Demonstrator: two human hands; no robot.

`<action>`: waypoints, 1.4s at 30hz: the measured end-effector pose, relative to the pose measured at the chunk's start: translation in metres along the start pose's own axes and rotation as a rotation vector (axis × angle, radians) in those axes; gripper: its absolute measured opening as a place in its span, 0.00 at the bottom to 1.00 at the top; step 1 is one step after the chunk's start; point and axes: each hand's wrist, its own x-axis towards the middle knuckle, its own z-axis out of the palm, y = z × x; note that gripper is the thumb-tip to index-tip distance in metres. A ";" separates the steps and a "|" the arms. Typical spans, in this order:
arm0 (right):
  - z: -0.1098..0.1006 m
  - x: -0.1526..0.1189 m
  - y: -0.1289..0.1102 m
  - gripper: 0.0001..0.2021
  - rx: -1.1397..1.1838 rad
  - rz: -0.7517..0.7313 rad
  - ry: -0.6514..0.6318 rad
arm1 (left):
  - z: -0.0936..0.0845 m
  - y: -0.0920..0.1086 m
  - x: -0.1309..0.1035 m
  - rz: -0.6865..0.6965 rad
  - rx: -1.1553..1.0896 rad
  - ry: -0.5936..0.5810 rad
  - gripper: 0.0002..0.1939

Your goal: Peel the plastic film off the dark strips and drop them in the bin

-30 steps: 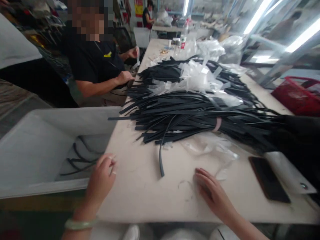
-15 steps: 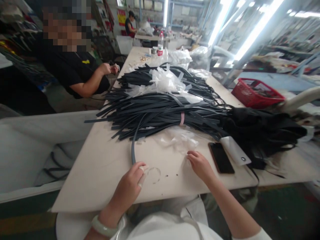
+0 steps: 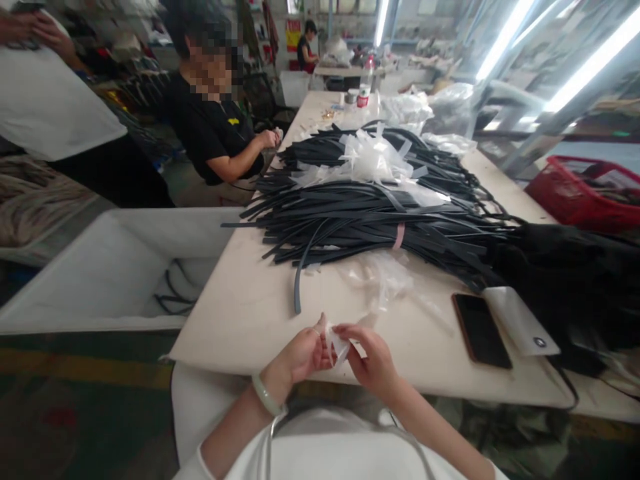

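A small piece of clear plastic [image 3: 339, 347] is between my two hands at the table's front edge. My right hand [image 3: 367, 353] pinches it from the right. Palm up, my left hand [image 3: 307, 350] lies against its left side with the fingers partly curled; whether they grip it I cannot tell. Beyond them one dark strap [image 3: 298, 287] hangs forward out of a large pile of dark straps [image 3: 350, 223], which a pink band [image 3: 399, 236] crosses. Clear plastic strips [image 3: 383, 277] lie in front of the pile, and more plastic [image 3: 375, 157] rests on top.
On the right are a phone [image 3: 481, 330], a white pouch [image 3: 523, 323], a black cloth heap [image 3: 565, 287] and a red basket [image 3: 583, 193]. A white bin [image 3: 115, 260] stands left of the table [image 3: 225, 320]. A person in black [image 3: 215, 133] sits beyond it; another stands far left.
My left hand has let go of the dark strap. My right hand has moved in from the plastic strips, and both hands now meet at a clear piece. The view has turned left.
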 end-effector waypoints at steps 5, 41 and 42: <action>0.002 0.000 -0.002 0.13 -0.051 -0.063 -0.104 | -0.006 0.010 0.003 0.317 -0.211 0.219 0.11; 0.090 0.116 0.037 0.23 -0.263 0.690 -0.486 | -0.069 0.045 -0.120 0.906 0.880 0.519 0.21; 0.098 0.125 0.038 0.24 -0.290 0.692 -0.491 | -0.068 0.045 -0.123 0.920 0.954 0.528 0.20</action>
